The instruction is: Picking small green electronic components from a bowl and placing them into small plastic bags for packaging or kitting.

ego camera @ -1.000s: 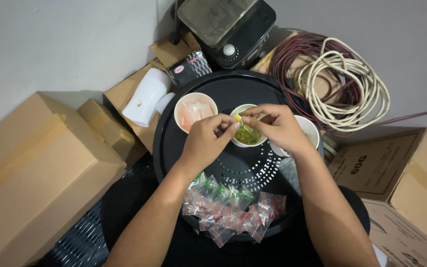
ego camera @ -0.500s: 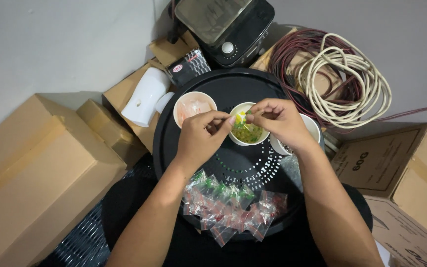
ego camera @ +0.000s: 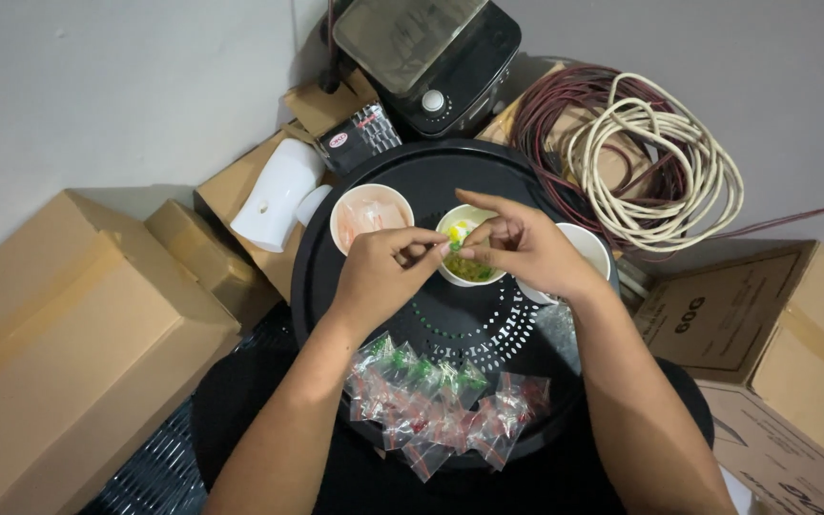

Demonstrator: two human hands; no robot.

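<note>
Far left of the round black tray [ego camera: 336, 286]: brown cardboard boxes [ego camera: 69, 334], then a white plastic fitting [ego camera: 274, 195] just off its rim. On the tray, left to right: a bowl of pinkish bits [ego camera: 366, 215], a middle bowl of green bits [ego camera: 467, 262], a third bowl [ego camera: 584, 250] half hidden. Over the middle bowl, left hand [ego camera: 383, 272] and right hand [ego camera: 517, 246] met fingertip to fingertip, both pinching one small green piece [ego camera: 454, 246]; equally near. Near edge: small red and green bags [ego camera: 441, 405]. Right of the tray: coiled cable [ego camera: 655, 157], crowding that side.

matt black plastic tray [ego camera: 402, 191], clear glossy plastic packets [ego camera: 436, 405].
</note>
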